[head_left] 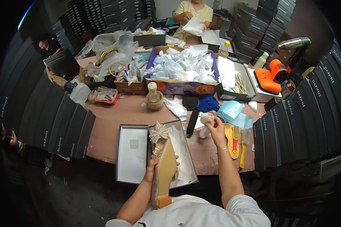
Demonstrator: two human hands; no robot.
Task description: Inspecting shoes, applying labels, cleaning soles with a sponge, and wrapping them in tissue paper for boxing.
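left grip (152, 172) grasps a glossy beige bow-tipped shoe (163, 166); right grip (215, 126) pinches crumpled paper (205, 118).

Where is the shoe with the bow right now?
In the head view, the shoe is low at centre, sole up in the left hand, over the open shoebox.

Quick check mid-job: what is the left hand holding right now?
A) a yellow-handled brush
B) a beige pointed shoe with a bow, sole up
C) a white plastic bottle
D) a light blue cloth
B: the left hand is closed around the beige pointed shoe with a bow, its tan sole facing up over the open grey shoebox.
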